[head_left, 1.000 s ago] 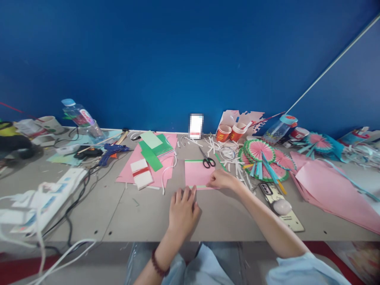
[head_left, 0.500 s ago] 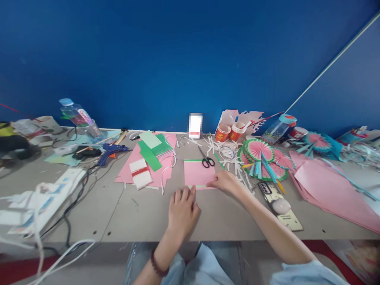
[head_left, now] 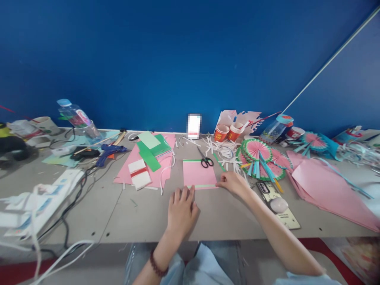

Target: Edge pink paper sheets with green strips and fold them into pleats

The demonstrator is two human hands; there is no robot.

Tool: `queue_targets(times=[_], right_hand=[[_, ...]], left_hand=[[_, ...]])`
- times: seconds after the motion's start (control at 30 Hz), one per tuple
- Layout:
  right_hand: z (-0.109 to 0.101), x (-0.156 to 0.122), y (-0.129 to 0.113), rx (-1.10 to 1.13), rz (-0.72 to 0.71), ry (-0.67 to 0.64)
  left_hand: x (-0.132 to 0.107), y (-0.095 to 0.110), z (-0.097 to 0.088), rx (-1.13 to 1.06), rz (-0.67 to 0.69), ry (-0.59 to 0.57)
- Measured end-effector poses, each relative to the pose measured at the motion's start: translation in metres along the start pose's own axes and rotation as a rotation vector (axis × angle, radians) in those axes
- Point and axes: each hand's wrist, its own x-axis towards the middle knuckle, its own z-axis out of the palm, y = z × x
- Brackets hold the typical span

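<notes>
A pink paper sheet point(head_left: 198, 174) with green strips along its far and near edges lies flat on the grey table point(head_left: 124, 213) in front of me. My left hand point(head_left: 181, 211) rests flat, fingers together and stretched out, its fingertips at the sheet's near left corner. My right hand point(head_left: 233, 183) sits at the sheet's near right corner, fingers curled and pinched at the end of the near strip. Black-handled scissors point(head_left: 206, 160) lie on the sheet's far right corner.
Pink and green paper with a white pad point(head_left: 139, 178) lies left of the sheet. A blue glue gun point(head_left: 110, 152), cables and a power strip point(head_left: 50, 198) lie further left. Pink paper fans point(head_left: 261, 158), white paper scraps, red cups point(head_left: 228, 132), a phone point(head_left: 277, 200) and large pink sheets point(head_left: 329, 190) lie to the right.
My right hand has slid to the right along the sheet's near edge, from about its middle to its right corner. My left hand has stayed in place.
</notes>
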Motion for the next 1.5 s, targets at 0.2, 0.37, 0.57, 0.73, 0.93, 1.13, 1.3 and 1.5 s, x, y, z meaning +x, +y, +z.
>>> queue_targets(times=[0.2,0.37,0.57,0.73,0.93,1.13,1.3,1.5], right_hand=[[0.02,-0.031,-0.02,0.036,-0.224,0.253],[0.054,-0.061,-0.047,-0.052,-0.327,0.291],[0.073,-0.071,-0.057,-0.134,-0.255,0.358],[0.074,-0.072,-0.066,-0.196,-0.215,0.372],[0.075,-0.071,-0.07,-0.238,-0.209,0.367],[0.074,-0.068,-0.061,-0.219,-0.237,0.372],[0.058,-0.059,-0.045,-0.107,-0.277,0.382],[0.03,-0.035,-0.007,-0.158,-0.101,0.456]], left_hand=[[0.0,0.0,0.001,0.007,0.004,-0.012],[0.0,0.0,0.002,0.008,0.0,-0.018],[0.0,-0.001,0.002,0.0,0.002,0.002],[-0.002,-0.005,0.003,-0.047,-0.004,0.025],[-0.003,-0.022,0.001,-0.087,-0.07,0.065],[0.002,-0.033,0.001,-0.137,0.182,0.012],[0.004,-0.027,0.003,-0.169,0.27,-0.009],[0.003,-0.022,-0.002,-0.246,0.302,-0.031]])
